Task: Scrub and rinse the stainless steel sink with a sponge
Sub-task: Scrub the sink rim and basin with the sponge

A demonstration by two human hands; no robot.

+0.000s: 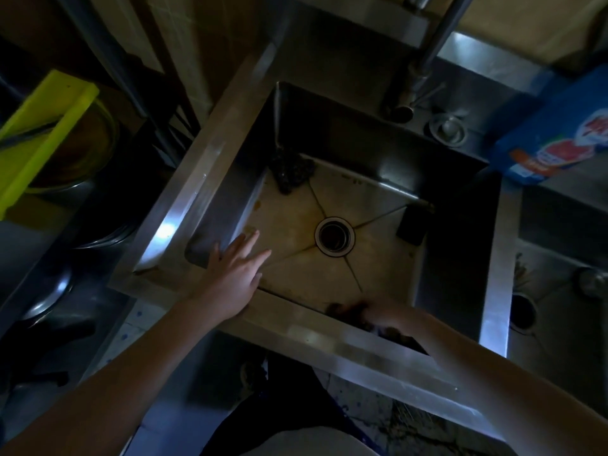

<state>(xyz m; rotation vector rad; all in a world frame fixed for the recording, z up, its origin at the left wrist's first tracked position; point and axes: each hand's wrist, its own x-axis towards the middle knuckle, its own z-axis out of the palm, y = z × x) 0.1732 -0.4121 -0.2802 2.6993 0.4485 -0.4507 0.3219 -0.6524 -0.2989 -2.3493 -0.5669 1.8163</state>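
One left hand point(237, 274) spread above sink point(210, 153); right hand point(381, 315) perhaps scrubbing.

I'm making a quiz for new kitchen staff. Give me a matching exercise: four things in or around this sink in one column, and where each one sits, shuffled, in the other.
Things
1. drain
2. dark scouring pad
3. black sponge block
4. blue box

Places
A. outside the basin, to its far right
B. centre of the basin floor
C. far left corner of the basin
D. right side of the basin floor

Pairs: 1-B, 2-C, 3-D, 4-A
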